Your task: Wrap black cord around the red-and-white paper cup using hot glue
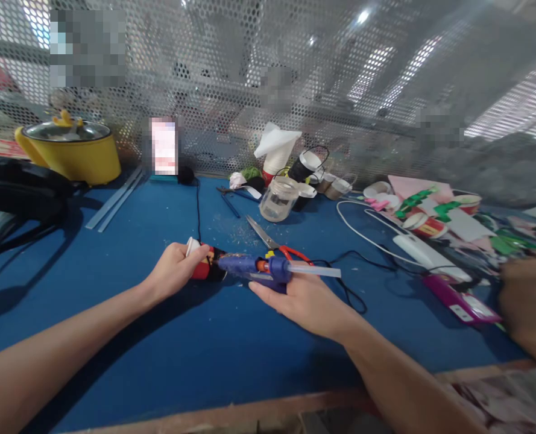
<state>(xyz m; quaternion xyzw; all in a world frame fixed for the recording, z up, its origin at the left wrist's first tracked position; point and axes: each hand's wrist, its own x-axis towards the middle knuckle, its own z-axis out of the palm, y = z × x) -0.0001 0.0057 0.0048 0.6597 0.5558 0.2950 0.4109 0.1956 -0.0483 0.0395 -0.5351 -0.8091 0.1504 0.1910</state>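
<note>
My left hand (pixel 175 271) is closed round a paper cup (pixel 203 265), red and black with a white rim, tipped on its side just above the table. In my right hand (pixel 310 298) is a blue hot glue gun (pixel 254 265), with a clear glue stick (pixel 317 270) poking out of its back. The gun's nozzle end points left and meets or nearly meets the cup's side; contact cannot be made out. Behind the gun lie scissors (pixel 272 238) with red handles. A black yarn strand (pixel 198 211) runs from a ball down towards the cup.
At the back stand a clear plastic jar (pixel 278 199), several cups and a phone (pixel 164 146). A yellow pot (pixel 73 154) is at left, near two glue sticks (pixel 116 199). Rightward lie a white power strip (pixel 430 256), cables, a purple box (pixel 462 299) and another person's hand (pixel 530 301).
</note>
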